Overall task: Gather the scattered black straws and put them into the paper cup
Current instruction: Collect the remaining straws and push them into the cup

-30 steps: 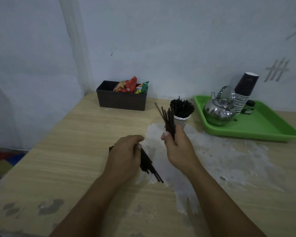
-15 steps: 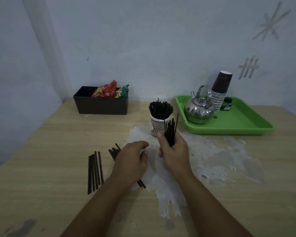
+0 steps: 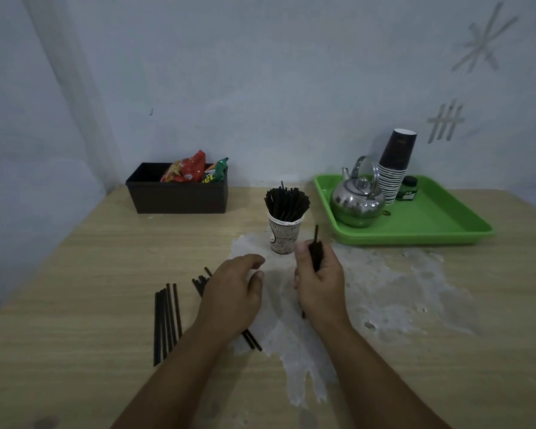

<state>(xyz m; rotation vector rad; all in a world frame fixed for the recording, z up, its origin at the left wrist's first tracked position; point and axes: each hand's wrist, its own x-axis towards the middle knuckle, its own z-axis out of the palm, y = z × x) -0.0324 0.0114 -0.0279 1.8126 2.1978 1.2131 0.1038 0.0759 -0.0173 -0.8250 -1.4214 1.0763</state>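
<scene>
Straws (image 3: 166,320) lie side by side on the table (image 3: 75,274) at lower left of the frame, a loose row pointing away from me. Just right of them my left hand (image 3: 232,292) rests palm down on a second bunch (image 3: 201,281), fingers loosely curved; I cannot tell whether they pinch any of it. Ends of that bunch stick out above and below the hand. Upper left of centre sits a black box (image 3: 177,196) with snack packets (image 3: 188,171). At centre the cup (image 3: 283,236) stands upright, packed with straws. Just right of it my right hand (image 3: 319,283) is clamped round a handful (image 3: 316,249), one end poking up. Upper right, a green tray (image 3: 430,224) carries a kettle (image 3: 356,205) and stacked cups (image 3: 395,165).
</scene>
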